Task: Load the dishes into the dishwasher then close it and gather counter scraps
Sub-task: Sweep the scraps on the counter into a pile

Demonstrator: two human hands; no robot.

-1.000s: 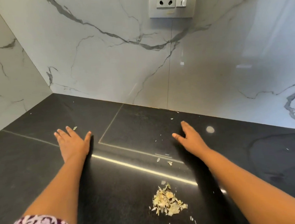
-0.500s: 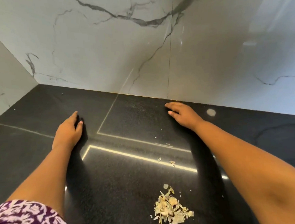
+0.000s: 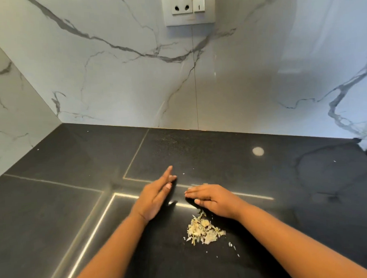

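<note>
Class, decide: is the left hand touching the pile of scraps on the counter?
Apart. The head view shows bare dark counter between the left hand and the pile of scraps.

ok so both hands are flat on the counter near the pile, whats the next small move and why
Probably draw the right hand toward the body, sweeping what lies under it into the scrap pile. That hand lies flat just behind the pile; the left hand stands on edge beside it, fingers straight. Stray bits also lie on the counter to the pile's right.
</note>
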